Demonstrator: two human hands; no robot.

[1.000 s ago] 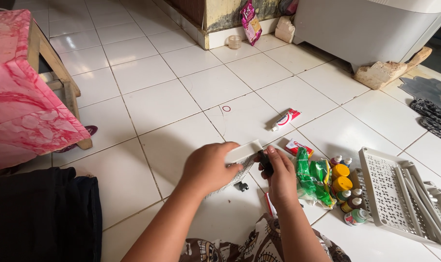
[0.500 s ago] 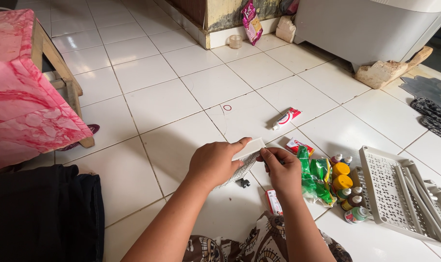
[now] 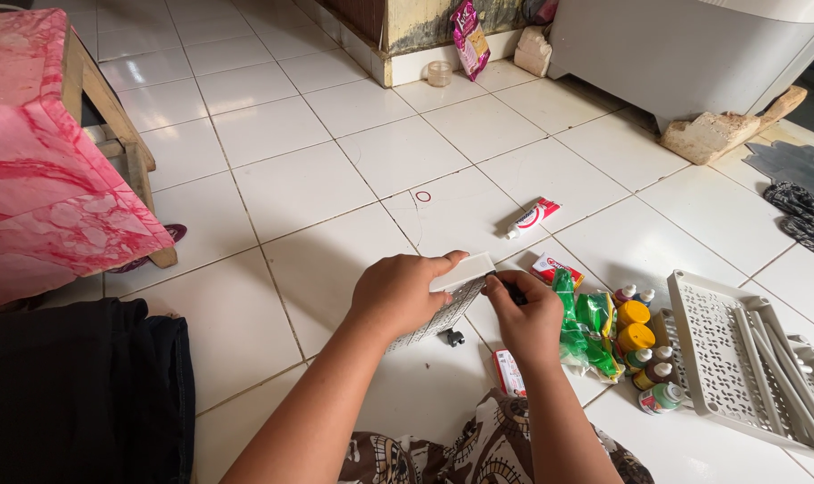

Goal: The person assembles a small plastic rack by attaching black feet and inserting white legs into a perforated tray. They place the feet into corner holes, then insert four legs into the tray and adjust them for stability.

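Observation:
My left hand (image 3: 398, 294) grips a flat white perforated plastic panel (image 3: 459, 285) low over the white tiled floor. Its thumb lies along the panel's top edge. My right hand (image 3: 528, 315) is closed on a small dark piece at the panel's right end. A small black part (image 3: 451, 338) lies on the tile just under the panel. A red and white tube (image 3: 532, 217) lies on the floor beyond my hands.
Right of my hands lie green packets (image 3: 583, 324), small bottles with yellow and green caps (image 3: 640, 342) and a white perforated plastic rack (image 3: 734, 363). A pink-clothed wooden table (image 3: 48, 170) stands left. Black cloth (image 3: 75, 385) lies near left. A white appliance (image 3: 694, 54) stands far right.
Both hands with the panel have stayed in about the same spot; the panel has tilted so that its white end now points up and to the right.

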